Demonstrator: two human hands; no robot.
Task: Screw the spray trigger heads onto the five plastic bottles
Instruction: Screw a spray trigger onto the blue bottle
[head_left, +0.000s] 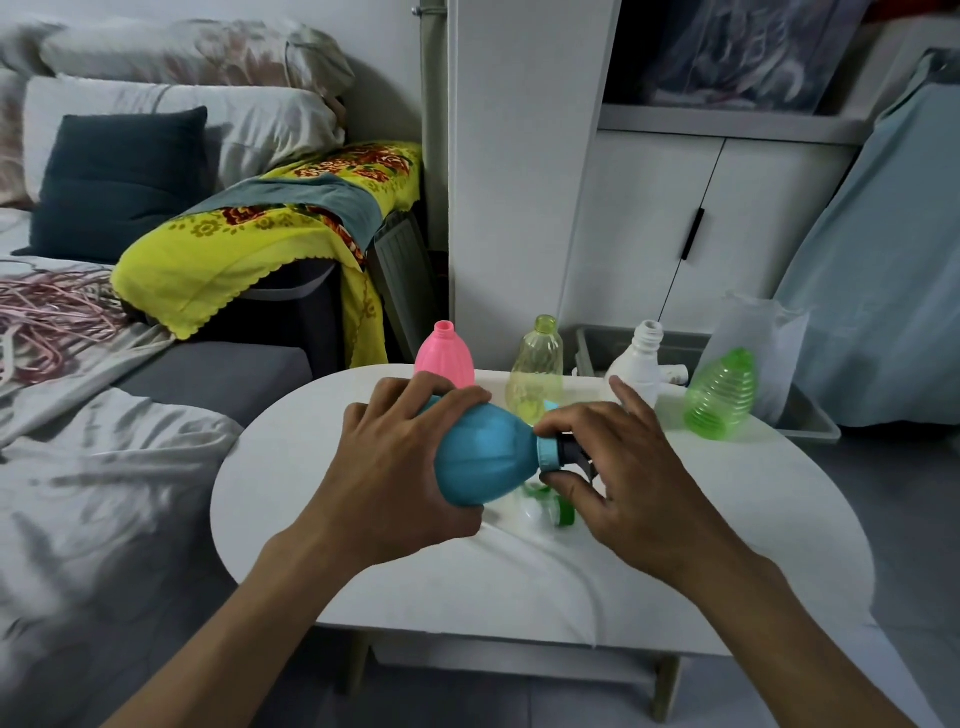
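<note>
Left of centre, the left hand (400, 457) wraps the fat body of the blue bottle (483, 460), holding it tipped on its side above the white bench (291, 467) so the neck points right, a steady anchor for the twisting. Just right of it, at the neck, the blue collar (549, 452) of a dark spray trigger head (574, 451) sits between the thumb and fingers of the right hand (634, 478), pinched tight to turn it onto the thread. How far it is seated I cannot tell; the fingers cover most of the joint.

Under the hands, low on the bench, lies a green and clear part (553, 512), probably another trigger head waiting its turn, though it is blurred.

Along the far edge, left to right, four bottles stand open-necked: the pink bottle (445, 358), the yellow-green clear bottle (536, 366), the white bottle (641, 364), and at the right the green ribbed bottle (722, 392), leaning. So this looks like the first of five, with four heads to go.
</note>
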